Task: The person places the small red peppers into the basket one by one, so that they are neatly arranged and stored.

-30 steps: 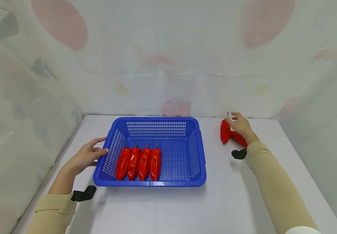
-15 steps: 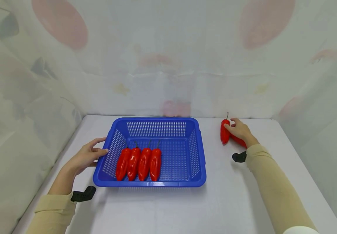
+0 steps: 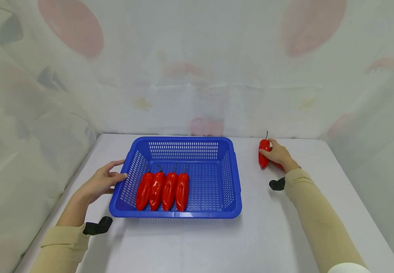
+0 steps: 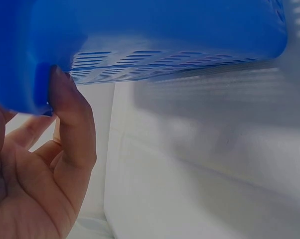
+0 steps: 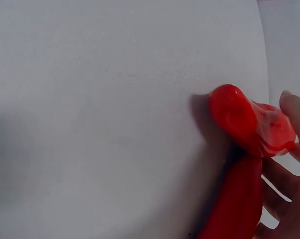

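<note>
A blue plastic basket (image 3: 174, 215) sits at the centre left, its perforated walls showing. My left hand (image 3: 98, 182) grips its left rim, thumb on top and fingers underneath, as the left wrist view also shows. Inside lie several red peppers (image 3: 182, 191) side by side in the left half, stems pointing away. At the far right, my right hand (image 3: 279, 153) holds another red pepper (image 3: 263, 162) between thumb and fingers. Beneath that hand, partly covered, lies a second red pepper (image 5: 234, 204), against the held one in the right wrist view.
The white table (image 3: 183, 242) carries the basket and the loose peppers. Close behind it hangs a pale printed sheet (image 3: 190, 76), with similar sheets at the left (image 3: 29, 151) and right sides. A black wrist mount (image 3: 98, 226) sticks out from the left sleeve.
My right hand has come down from near the stem onto the body of the upright-lying pepper and taken hold of it. The left hand and basket have stayed still.
</note>
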Motion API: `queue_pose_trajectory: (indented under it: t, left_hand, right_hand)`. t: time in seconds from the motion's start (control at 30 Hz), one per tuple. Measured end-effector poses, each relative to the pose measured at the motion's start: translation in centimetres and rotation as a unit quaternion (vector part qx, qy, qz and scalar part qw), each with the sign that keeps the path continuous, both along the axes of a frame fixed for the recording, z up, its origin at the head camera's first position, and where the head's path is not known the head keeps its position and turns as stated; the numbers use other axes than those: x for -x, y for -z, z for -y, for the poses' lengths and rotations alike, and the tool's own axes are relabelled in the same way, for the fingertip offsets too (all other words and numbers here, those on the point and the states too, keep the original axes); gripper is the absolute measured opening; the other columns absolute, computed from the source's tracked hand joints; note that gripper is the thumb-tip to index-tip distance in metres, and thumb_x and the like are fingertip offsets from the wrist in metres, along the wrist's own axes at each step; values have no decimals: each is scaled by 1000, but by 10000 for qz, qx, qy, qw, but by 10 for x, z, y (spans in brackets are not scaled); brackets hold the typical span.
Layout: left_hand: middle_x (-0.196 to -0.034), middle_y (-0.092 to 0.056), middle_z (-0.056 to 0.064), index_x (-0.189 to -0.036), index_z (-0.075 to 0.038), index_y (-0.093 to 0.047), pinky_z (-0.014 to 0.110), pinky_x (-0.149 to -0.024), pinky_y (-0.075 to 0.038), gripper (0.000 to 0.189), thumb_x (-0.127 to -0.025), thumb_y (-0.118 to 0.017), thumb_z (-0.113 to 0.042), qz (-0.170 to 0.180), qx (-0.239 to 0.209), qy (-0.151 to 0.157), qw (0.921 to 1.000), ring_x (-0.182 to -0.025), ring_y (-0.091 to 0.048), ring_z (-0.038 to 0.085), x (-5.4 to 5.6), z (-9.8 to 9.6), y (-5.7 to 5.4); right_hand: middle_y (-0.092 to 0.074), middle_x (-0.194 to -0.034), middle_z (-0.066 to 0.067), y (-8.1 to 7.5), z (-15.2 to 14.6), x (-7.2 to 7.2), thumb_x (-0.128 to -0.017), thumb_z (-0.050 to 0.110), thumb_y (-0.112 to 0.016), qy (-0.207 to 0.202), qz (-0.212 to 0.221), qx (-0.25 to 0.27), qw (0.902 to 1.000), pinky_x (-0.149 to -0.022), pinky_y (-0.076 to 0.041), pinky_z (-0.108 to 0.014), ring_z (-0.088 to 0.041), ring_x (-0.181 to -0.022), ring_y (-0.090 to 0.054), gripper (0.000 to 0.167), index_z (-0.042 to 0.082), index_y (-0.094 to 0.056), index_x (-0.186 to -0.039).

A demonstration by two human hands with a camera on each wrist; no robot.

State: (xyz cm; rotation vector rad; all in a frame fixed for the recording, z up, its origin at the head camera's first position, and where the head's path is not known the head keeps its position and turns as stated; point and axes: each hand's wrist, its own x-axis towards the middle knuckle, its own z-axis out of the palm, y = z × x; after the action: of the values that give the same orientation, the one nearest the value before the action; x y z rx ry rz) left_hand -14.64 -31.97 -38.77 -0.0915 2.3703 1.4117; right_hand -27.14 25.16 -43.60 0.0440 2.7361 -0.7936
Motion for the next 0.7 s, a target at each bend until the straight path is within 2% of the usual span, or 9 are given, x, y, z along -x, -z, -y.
queue_pose_trajectory:
  t: [0.37, 0.7]
  left_hand:
    - [-107, -59, 24, -149, -13, -12, 47, -75, -54, 74, -92, -56, -28, -17, 76, 3, 10000, -84, -66, 24, 0, -1, -3]
    - [-103, -60, 21, -148, -12, -12, 47, -76, -54, 74, -92, -56, -28, 28, -1, -11, 10000, -83, -65, 24, -1, -2, -3]
  right_hand:
    - [-47, -122, -29, 2, 3, 0, -91, 28, -50, 119, -261, -8, 9996, -89, -43, -52, -40, -106, -49, 65, 3, -19, -142]
    - [-42, -128, -27, 3, 10, 2, -91, 26, -53, 270, -408, 496, 9976, -88, -49, -49, -40, -111, -46, 68, 10, -15, -145]
